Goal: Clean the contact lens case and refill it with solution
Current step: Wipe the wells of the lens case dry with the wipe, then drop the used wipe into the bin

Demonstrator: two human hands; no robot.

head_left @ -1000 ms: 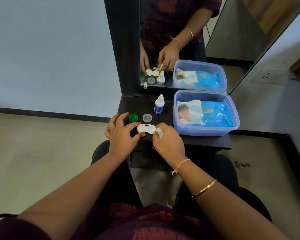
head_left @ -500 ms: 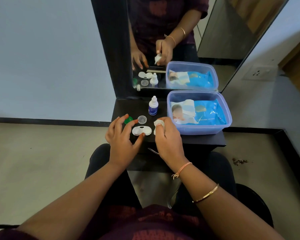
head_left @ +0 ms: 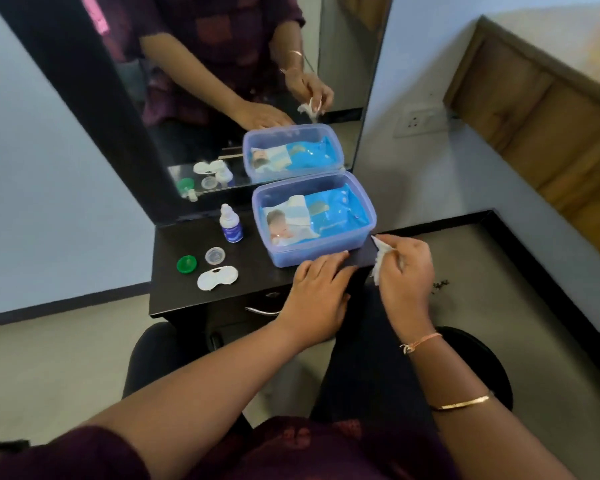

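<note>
From the head view, a small black desk [head_left: 174, 292] stands against a pale wall, backed by a tall dark-framed mirror [head_left: 194, 109] that doubles everything on it. The white case [head_left: 217, 277] lies open near the desk's front left, untouched by either hand. A green cap [head_left: 186, 264] and a clear cap [head_left: 215, 255] sit just behind it, and the bottle [head_left: 230, 228] stands upright farther back.

A blue box [head_left: 312, 254] on the right holds a wipes pack [head_left: 326, 213]. The left hand [head_left: 317, 292] lies flat, fingers straight, on the desk by the box's front wall. The right hand [head_left: 406, 271], past the desk's right corner, pinches a crumpled tissue [head_left: 380, 259].

The floor [head_left: 49, 358] is beige. A socket [head_left: 417, 122] and wooden panel [head_left: 548, 133] are on the right.
</note>
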